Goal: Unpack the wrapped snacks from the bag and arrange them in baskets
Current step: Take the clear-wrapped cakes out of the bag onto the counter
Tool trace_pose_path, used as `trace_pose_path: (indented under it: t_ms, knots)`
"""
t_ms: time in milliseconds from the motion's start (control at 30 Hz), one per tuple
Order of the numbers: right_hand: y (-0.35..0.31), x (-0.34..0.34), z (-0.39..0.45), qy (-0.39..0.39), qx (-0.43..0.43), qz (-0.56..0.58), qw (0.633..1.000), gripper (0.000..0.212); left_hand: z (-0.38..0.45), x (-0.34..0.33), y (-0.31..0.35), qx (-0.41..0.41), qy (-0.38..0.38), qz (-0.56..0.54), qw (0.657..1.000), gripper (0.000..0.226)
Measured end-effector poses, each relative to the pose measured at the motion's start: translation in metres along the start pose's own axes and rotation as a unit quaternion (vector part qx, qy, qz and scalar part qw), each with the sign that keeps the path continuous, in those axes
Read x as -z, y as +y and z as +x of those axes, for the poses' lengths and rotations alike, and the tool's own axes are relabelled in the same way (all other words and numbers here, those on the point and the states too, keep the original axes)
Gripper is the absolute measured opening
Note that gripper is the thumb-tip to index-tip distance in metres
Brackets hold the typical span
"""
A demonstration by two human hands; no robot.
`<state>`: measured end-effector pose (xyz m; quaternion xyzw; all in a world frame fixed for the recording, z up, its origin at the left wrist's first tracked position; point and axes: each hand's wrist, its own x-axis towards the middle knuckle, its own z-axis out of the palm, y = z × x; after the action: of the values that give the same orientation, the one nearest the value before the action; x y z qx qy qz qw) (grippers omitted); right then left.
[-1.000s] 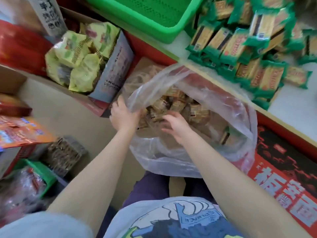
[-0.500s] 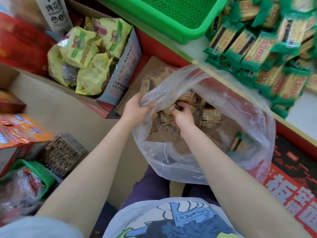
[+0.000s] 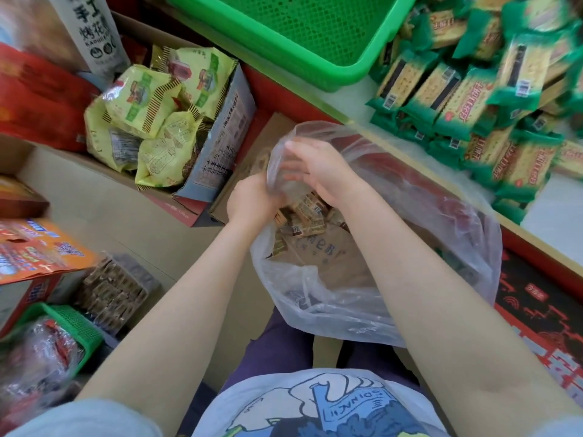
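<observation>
Left hand (image 3: 252,200): clenched on the clear bag (image 3: 394,279) film at its 10 o'clock rim.
Right hand (image 3: 318,171): closed over film and small wrapped snacks (image 3: 307,214).
Risk: thin film may slip or tear; snacks could spill.
Bag: few snacks left, at 11 o'clock.
Green basket (image 3: 315,42), 12 o'clock: nothing seen inside.
</observation>
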<state>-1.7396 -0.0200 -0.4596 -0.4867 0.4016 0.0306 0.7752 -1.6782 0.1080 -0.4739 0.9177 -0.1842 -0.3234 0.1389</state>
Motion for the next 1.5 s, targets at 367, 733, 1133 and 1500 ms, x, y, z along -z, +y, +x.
trace_pose_path:
  t_ms: [367, 733, 1133, 1500]
  knots:
    - [-0.005, 0.012, -0.044, -0.054, 0.013, -0.09, 0.994, 0.043, 0.035, 0.027, -0.008, -0.074, -0.075, -0.133, 0.985, 0.016]
    - [-0.022, -0.011, 0.034, 0.012, -0.026, -0.035, 0.999, 0.028, 0.048, 0.029, 0.001, -0.137, -0.029, -0.185, 0.973, 0.081]
    - [-0.005, 0.013, 0.03, -0.005, -0.014, 0.015, 1.0, 0.05, 0.049, 0.024, -0.029, -0.108, -0.11, -0.158, 0.975, 0.066]
    - [0.102, 0.019, -0.011, 0.192, -0.099, -0.332, 0.918, 0.038, 0.017, -0.022, -0.051, -0.022, 0.003, -0.167, 0.986, 0.089]
